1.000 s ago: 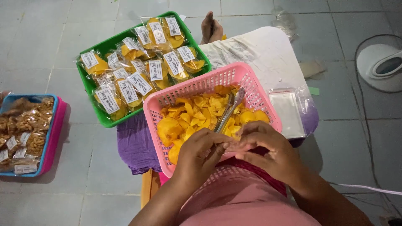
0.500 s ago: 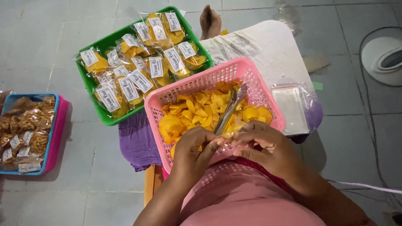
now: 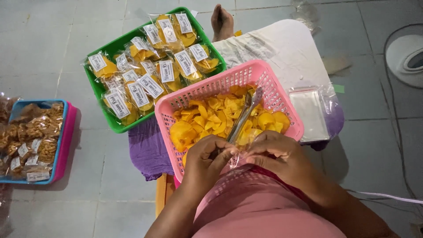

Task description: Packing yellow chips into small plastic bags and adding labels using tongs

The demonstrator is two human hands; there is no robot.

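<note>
Evidently both hands met over the near rim of the pink basket (image 3: 207,90): left hand (image 3: 207,158) and right hand (image 3: 275,154) pinched a small clear bag (image 3: 238,158) between fingertips. Thin film might slip or tear; metal tongs (image 3: 244,115), lying loose on the yellow chips (image 3: 211,117), could get knocked.

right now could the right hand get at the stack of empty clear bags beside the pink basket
Probably yes. The right hand is pinching a small clear bag together with the left hand, but the stack of clear bags lies just beyond it, with nothing between.
</note>
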